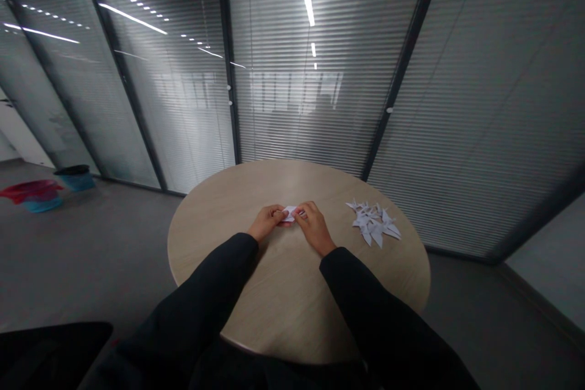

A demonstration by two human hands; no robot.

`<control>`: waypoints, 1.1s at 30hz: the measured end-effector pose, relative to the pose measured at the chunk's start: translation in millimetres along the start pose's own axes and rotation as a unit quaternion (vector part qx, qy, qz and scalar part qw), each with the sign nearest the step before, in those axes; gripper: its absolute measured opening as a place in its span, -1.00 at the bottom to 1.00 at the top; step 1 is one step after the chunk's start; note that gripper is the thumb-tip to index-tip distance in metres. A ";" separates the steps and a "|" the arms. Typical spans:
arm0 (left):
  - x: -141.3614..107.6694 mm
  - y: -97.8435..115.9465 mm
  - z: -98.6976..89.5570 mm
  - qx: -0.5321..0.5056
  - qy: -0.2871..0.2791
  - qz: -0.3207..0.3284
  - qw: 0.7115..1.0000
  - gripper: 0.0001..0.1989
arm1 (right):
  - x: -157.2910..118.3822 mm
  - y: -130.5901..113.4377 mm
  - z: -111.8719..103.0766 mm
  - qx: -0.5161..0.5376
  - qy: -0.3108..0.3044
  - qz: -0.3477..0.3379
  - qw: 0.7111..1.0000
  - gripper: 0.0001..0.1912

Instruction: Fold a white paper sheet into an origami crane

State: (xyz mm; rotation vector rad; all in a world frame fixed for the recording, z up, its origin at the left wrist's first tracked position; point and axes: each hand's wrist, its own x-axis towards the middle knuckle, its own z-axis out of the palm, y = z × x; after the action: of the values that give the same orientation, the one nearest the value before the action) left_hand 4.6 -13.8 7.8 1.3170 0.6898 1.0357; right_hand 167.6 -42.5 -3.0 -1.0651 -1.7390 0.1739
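Left hand [266, 223] and right hand [313, 228] mostly hide folded white paper [289, 214].

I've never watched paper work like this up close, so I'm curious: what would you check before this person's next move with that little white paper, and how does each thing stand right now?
1. Both hands on the paper: the left hand and right hand both pinch the small piece of white paper. Ok.
2. Paper's folds and edges lined up: fingers hide most of it. Cannot tell.
3. Hands well in from the edge of the round wood-look table: ok.
4. Pile of folded white paper shapes apart from the hands: it lies to the right, not touching them. Ok.
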 end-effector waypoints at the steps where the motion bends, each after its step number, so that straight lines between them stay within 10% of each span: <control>1: -0.8 0.5 0.6 -0.001 0.000 0.001 1.000 -0.42 | 0.5 0.2 -0.1 0.002 0.004 0.002 1.000 -0.87; 16: -6.0 10.5 4.2 0.001 0.003 -0.013 1.000 -0.48 | 5.6 -8.0 -6.6 0.087 0.034 0.050 0.994 -0.87; 26: -5.2 11.2 -0.2 -0.027 0.030 -0.005 0.999 -0.50 | 6.6 -3.9 2.6 0.308 0.049 0.212 0.926 -0.33; 33: -4.6 11.1 0.6 -0.023 0.038 -0.009 0.999 -0.58 | 5.1 -12.1 -2.4 0.325 -0.008 0.205 0.923 -0.25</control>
State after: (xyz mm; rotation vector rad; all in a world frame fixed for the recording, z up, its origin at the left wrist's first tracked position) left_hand 0.8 -18.9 18.1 1.2346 0.7296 1.0859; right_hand 162.3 -46.9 8.5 -0.9013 -1.2940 0.9565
